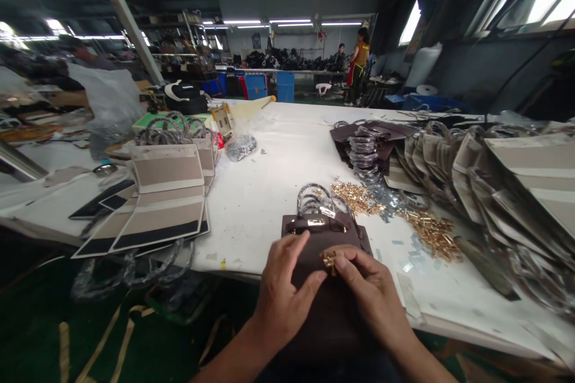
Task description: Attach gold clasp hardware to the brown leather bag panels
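Note:
A dark brown handbag panel [330, 329] lies at the near table edge and hangs down toward me. Its plastic-wrapped handles [309, 196] stand up at the far end, beside straps with shiny gold metal plates [311, 222]. Between the thumb and fingers of my right hand [375, 293] is a small gold metal fitting [329, 260], held just above the brown surface. My left hand [281, 287] is at the panel's left side, thumb and fingers apart, with nothing in it. Its thumb tip comes close to the fitting.
Loose gold fittings [433, 233] lie in piles on the white table [251, 203], with small clear plastic pieces among them. Beige-lined bag panels [166, 191] are stacked on the left, more [530, 173] on the right. Dark brown panels [395, 131] lie behind. People [359, 63] are in the background.

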Tool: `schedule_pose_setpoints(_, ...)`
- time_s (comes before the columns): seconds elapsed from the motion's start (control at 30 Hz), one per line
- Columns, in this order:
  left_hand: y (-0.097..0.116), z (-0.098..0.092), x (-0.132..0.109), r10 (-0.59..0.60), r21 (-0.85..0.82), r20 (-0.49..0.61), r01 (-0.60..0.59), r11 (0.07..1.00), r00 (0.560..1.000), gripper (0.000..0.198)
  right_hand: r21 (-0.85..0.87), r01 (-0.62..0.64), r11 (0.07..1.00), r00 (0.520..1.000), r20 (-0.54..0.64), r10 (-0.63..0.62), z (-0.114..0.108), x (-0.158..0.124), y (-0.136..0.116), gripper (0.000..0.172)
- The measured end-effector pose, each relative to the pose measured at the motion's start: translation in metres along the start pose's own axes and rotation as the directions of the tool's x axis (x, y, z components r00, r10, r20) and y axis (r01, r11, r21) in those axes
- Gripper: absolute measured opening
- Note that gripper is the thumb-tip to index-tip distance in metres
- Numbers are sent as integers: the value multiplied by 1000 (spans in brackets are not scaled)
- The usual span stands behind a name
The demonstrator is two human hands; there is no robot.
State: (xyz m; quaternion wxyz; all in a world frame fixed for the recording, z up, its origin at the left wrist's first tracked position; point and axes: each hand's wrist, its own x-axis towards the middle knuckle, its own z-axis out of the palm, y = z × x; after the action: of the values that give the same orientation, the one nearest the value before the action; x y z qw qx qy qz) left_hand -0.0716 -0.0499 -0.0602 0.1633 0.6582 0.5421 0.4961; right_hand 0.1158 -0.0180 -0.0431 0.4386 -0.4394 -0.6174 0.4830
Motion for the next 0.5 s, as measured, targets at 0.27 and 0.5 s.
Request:
schedule_pose_setpoints(0.27, -50, -10, 31, -500, -151, 43, 500, 853, 865, 77, -255, 76, 964, 997, 16, -74, 16, 51, -2, 30)
schedule_pose_setpoints(0.5, -41, -8, 49, -475, -248, 0, 460, 853, 880, 100, 218, 127, 968, 967, 190, -169, 29, 55, -14, 25)
